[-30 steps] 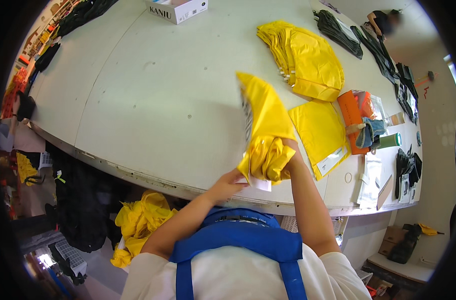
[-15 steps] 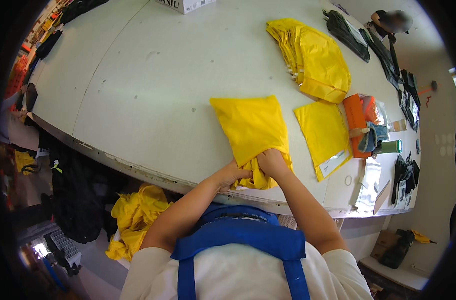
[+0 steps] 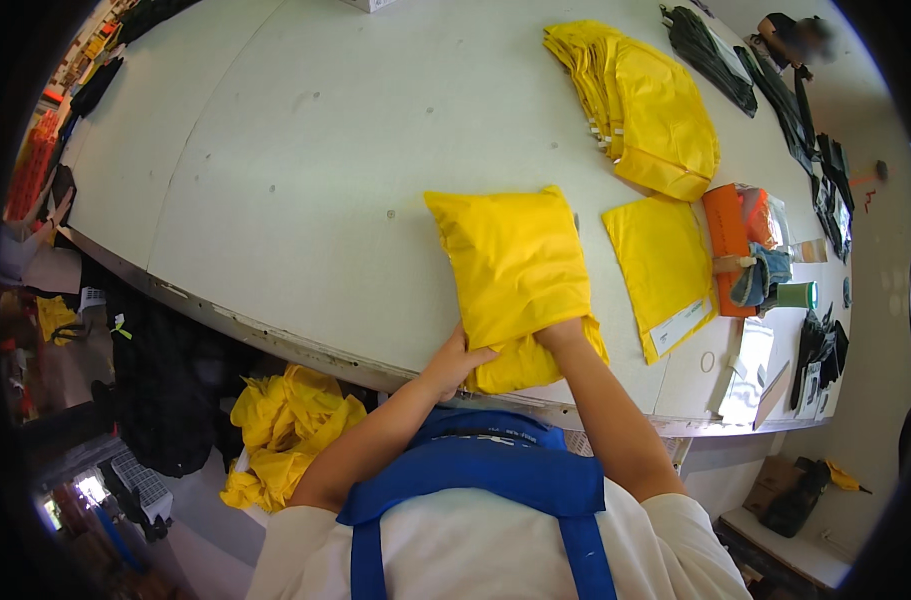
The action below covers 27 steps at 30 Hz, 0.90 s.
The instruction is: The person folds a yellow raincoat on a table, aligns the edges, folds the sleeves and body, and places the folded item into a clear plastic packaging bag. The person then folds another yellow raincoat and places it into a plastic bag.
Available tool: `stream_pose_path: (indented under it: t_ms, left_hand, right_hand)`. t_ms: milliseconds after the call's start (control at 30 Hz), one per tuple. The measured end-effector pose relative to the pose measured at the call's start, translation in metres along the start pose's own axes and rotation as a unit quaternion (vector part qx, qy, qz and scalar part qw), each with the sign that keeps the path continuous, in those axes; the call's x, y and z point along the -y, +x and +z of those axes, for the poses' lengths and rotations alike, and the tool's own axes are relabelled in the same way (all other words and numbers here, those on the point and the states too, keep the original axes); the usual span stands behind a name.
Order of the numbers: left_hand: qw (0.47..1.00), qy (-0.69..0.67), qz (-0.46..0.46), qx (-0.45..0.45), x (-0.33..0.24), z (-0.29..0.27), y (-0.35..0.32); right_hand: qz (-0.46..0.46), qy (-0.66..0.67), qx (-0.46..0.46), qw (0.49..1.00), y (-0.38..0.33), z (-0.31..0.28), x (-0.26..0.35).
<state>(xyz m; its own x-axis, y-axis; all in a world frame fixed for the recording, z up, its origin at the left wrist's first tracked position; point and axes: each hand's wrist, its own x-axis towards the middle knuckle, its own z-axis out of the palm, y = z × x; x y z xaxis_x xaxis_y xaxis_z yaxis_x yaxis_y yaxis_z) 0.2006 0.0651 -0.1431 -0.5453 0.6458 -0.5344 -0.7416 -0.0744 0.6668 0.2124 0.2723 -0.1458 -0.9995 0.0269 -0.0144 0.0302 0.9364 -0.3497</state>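
A yellow fabric bag [image 3: 510, 265] lies flat near the table's front edge, straight before me. My left hand [image 3: 459, 362] grips its near left corner, thumb on top and the other fingers underneath. The right hand [image 3: 565, 336] reaches in under the upper layer at the bag's near right side, so its fingers are hidden. Just to the right lies a flat yellow pouch [image 3: 660, 265] with a white label [image 3: 679, 327] at its lower end. Beyond it, a fanned stack of yellow pieces [image 3: 660, 125] rests on the table.
An orange box [image 3: 727, 250] stands at the right, beside a blue denim piece [image 3: 761, 275] and a green roll [image 3: 795, 295]. Dark folded items [image 3: 710, 60] line the far right edge. Crumpled yellow fabric [image 3: 285, 430] sits below the table at left. Another person [image 3: 790, 38] is at the far right.
My right hand has pushed deeper under the yellow layer. The bunched near end of the bag now lies flatter and spread out. My left hand has shifted slightly left along the edge.
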Motion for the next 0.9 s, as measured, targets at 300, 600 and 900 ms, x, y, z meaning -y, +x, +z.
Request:
stream_pose_path:
  t_ms: [300,600,900]
  left_hand:
    - [0.991,-0.103,-0.066,0.044,0.005,-0.009,-0.002]
    - [0.984,0.147,-0.094,0.021,0.001,-0.015,-0.004]
    - [0.995,-0.061,-0.075,-0.019,-0.003,-0.021,-0.024]
  right_hand:
    - [0.013,0.032,0.071,0.997,0.048,0.025,0.029]
    - [-0.015,0.012,0.09,0.996,0.073,0.015,0.029]
    - [-0.004,0.035,0.156,0.987,0.088,0.019,0.038]
